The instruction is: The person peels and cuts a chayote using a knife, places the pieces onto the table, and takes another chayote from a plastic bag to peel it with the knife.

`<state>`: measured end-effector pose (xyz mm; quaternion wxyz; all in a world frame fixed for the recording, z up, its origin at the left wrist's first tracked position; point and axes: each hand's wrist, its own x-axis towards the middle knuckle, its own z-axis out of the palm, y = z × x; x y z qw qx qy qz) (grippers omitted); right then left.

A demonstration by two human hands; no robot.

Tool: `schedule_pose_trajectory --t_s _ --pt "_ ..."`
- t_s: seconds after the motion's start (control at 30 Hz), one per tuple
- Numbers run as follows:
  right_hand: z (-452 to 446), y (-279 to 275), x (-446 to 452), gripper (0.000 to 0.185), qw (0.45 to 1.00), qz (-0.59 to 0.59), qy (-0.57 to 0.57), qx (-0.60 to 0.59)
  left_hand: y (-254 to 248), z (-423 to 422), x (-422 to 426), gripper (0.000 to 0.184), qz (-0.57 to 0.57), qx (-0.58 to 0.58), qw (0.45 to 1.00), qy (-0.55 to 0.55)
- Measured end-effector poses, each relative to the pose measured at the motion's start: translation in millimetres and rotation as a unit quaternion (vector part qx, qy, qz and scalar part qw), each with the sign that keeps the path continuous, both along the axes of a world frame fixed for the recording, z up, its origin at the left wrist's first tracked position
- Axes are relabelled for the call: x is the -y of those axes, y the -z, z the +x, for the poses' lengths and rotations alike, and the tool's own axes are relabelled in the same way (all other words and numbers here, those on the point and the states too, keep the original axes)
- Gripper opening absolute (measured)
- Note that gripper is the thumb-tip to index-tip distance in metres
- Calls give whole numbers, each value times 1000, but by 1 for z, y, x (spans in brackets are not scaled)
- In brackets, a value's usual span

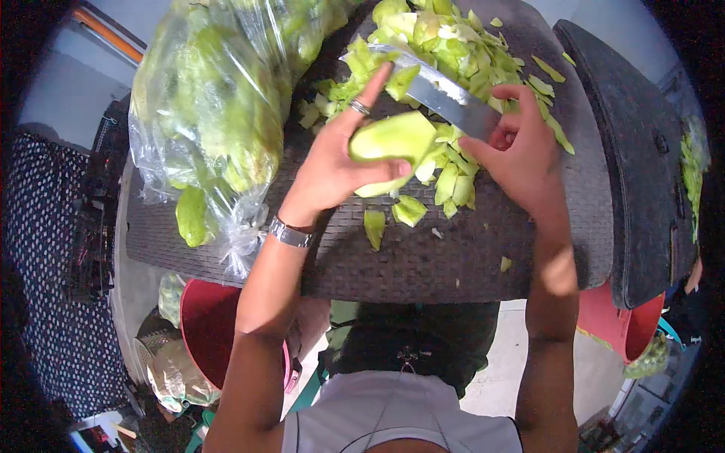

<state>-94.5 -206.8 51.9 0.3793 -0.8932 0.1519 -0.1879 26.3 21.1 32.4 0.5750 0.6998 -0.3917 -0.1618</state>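
Observation:
My left hand (328,170), with a ring and a metal watch, grips a pale green peeled fruit (389,140), perhaps a green mango. Its thumb crosses the near side and the index finger stretches up past the far side. In my right hand (525,158) is a knife (457,102) with a wide blade, pointing up and left just beyond the fruit. A strip of peel (402,81) lies against the blade near its tip. Beyond the knife, peelings (472,49) form a heap, and smaller pieces (409,210) lie below the fruit.
A clear plastic bag (211,106) full of green fruit stands on the left of the dark woven-textured table (370,272). A dark chair back (642,158) borders the right side. Red containers (204,317) sit below the table at both sides.

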Motion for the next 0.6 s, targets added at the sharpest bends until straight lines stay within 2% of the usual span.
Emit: schedule_pose_trajectory --t_s 0.07,0.17,0.3,0.33,0.37,0.43,0.53,0.57,0.6 --pt "1 2 7 67 1000 -7 6 2 3 2 -2 105 -17 -16 998 -58" --pt "2 10 16 67 998 -53 26 10 5 6 1 102 -92 -56 992 -62" --pt "2 3 10 68 999 -34 23 -21 3 0 -1 97 -6 -23 998 52" --pt "1 1 7 68 999 -29 15 -23 4 -1 7 100 -36 37 996 72" --pt "1 0 5 68 999 -23 7 -25 1 -9 6 106 17 -53 995 88" --pt "1 2 7 68 1000 -21 3 -13 5 -10 8 106 9 -12 997 73" --pt "2 6 15 69 999 -48 23 -8 8 1 6 109 -9 55 998 -24" --pt "3 6 18 69 997 -62 36 -9 6 -1 2 108 -12 -46 997 -56" --pt "3 5 20 68 997 -63 43 -13 7 1 3 105 -67 -100 990 -71"
